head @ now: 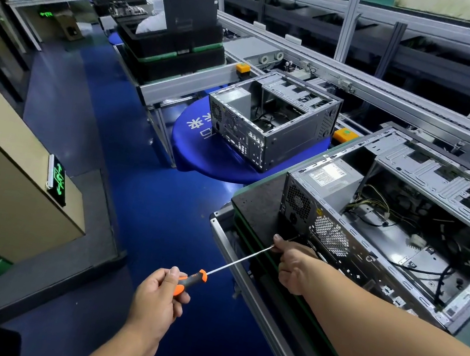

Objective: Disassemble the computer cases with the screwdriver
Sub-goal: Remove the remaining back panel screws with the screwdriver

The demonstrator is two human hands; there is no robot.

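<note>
The near computer case (396,232) is of bare grey metal, matt, with a perforated grille at the back. The second case (272,122) looks the same, with darker sides. The screwdriver (214,269) has a thin shiny metal shaft and a handle of orange and black plastic. The floor (140,194) is blue, smooth and glossy. The surface (257,202) is dark, matt and speckled.
</note>
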